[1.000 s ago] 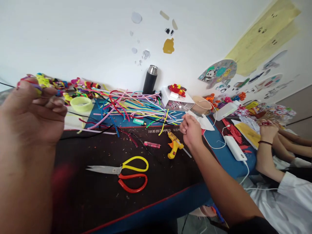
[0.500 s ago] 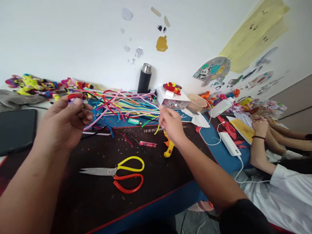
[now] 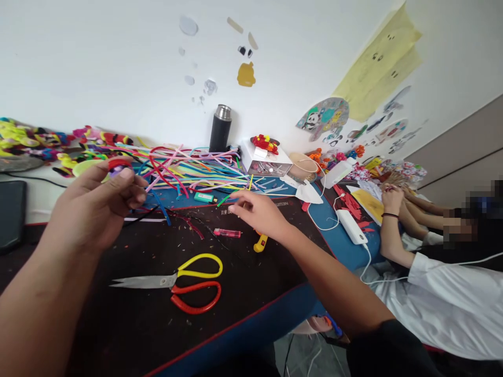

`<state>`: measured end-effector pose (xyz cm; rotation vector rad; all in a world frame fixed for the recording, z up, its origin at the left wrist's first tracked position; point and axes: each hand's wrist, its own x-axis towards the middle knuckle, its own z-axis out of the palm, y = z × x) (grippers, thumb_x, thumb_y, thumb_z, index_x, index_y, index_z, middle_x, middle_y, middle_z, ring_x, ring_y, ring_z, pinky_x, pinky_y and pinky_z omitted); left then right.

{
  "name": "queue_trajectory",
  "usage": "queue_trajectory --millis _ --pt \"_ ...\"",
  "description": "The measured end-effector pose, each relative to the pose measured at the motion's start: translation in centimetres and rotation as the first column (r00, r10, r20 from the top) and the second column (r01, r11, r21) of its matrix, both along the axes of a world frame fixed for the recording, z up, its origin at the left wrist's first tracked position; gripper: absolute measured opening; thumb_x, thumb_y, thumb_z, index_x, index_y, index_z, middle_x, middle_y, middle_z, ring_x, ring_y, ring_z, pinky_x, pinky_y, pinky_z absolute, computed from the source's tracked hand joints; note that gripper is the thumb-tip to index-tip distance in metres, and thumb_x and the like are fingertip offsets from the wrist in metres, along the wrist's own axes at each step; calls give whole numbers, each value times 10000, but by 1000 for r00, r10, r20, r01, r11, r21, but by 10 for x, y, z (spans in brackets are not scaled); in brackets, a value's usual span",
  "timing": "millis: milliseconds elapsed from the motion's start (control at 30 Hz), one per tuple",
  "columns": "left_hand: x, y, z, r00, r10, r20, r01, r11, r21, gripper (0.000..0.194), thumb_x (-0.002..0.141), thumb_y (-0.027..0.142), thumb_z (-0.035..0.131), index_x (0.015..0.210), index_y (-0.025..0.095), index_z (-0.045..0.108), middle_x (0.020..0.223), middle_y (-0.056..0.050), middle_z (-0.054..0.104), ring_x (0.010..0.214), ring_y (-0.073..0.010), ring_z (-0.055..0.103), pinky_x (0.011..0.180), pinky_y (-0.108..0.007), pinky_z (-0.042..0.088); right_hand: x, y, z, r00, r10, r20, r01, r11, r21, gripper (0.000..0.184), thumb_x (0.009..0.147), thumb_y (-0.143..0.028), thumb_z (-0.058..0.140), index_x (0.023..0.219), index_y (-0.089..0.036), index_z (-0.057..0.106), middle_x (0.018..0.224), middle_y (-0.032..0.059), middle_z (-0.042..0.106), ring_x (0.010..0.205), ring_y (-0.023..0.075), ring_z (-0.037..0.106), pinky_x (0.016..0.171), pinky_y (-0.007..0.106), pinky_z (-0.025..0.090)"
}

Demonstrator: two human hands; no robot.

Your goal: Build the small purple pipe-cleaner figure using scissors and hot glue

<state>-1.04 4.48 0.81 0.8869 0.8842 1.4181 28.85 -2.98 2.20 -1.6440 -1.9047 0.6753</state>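
Observation:
My left hand [image 3: 98, 204] pinches a small red and purple fuzzy pipe-cleaner piece [image 3: 118, 165] between thumb and fingers, raised above the left of the table. Part of the piece is hidden by the fingers. My right hand [image 3: 259, 212] hovers over the mat, fingers loosely bent, thumb and forefinger apart, nothing seen between them. Beneath it, mostly covered, is a yellow glue gun [image 3: 261, 243]. Large scissors [image 3: 173, 281] with one yellow and one red handle lie in front of both hands. A pink lighter [image 3: 228, 233] rests left of the glue gun.
Loose pipe cleaners [image 3: 188, 170] spread along the back, beside a black thermos [image 3: 220, 128] and a white box [image 3: 263, 159]. A green lighter [image 3: 204, 197] lies before them. Finished fuzzy figures [image 3: 23, 136] line the left wall. At right sit a power bank [image 3: 351, 226] and another person's arms [image 3: 393, 225].
My left hand has come in from the far left with the pipe-cleaner piece. My right hand has moved left over the glue gun, its thumb and forefinger parting. The view has turned right.

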Motion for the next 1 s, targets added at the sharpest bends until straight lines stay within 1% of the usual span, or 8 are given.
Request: queue_trajectory --millis 133,233,333,533,667,733,833,1000 --pt "3 -3 2 999 -30 -45 30 1000 5 489 567 385 1091 845 222 724 696 20 739 581 -133 632 459 -202 480 22 -36 2 983 -156 -95 148 986 -78 232 1090 -419 678 1188 -236 782 790 -4 770 668 182 706 668 295 518" --pt "4 -4 2 997 -48 -58 48 999 5 472 581 391 1085 847 227 731 708 11 736 587 -141 629 464 -205 489 37 -64 -4 971 -233 -62 223 965 -141 248 1083 -423 674 1187 -230 789 683 -32 730 526 154 627 597 276 466" --pt "4 -5 1 994 -77 -81 78 997 10 449 614 405 1067 856 231 731 729 -5 742 593 -144 624 482 -206 496 48 -89 -18 973 -231 7 227 945 -236 284 1092 -425 668 1232 -230 819 641 -43 715 488 149 593 580 274 445" --pt "4 -3 -7 984 -116 -136 118 993 8 445 661 469 1044 875 218 745 738 -6 722 621 -143 617 522 -205 496 48 -106 -50 973 -212 87 228 925 -303 366 1108 -438 686 1391 -238 803 708 -12 775 596 187 686 661 302 468" --pt "4 -1 -10 982 -107 -157 109 994 3 458 640 471 1049 816 215 713 723 -6 722 625 -145 626 535 -213 489 43 -103 -47 956 -209 205 257 933 -250 250 1126 -408 655 1148 -241 840 718 4 776 692 213 726 717 310 452" --pt "4 -1 -9 982 -102 -162 100 995 -19 470 608 446 1064 861 225 735 730 2 736 625 -145 632 544 -211 494 45 -103 -41 945 -210 253 271 933 -238 241 1119 -397 660 1097 -250 850 824 33 830 762 231 757 734 317 452" --pt "6 -4 -5 979 -99 -177 97 995 -19 496 565 451 1075 895 238 773 740 1 739 629 -148 628 546 -211 503 53 -107 -38 933 -225 280 289 933 -214 203 1095 -322 678 1146 -258 863 1013 58 880 910 256 793 800 331 474" --pt "10 -9 1 980 -98 -176 97 995 -14 560 482 535 1100 801 223 763 714 -12 696 630 -146 612 524 -210 495 58 -117 -52 927 -258 272 314 930 -189 372 1103 -428 710 1405 -231 802 962 54 851 835 240 762 782 336 477"
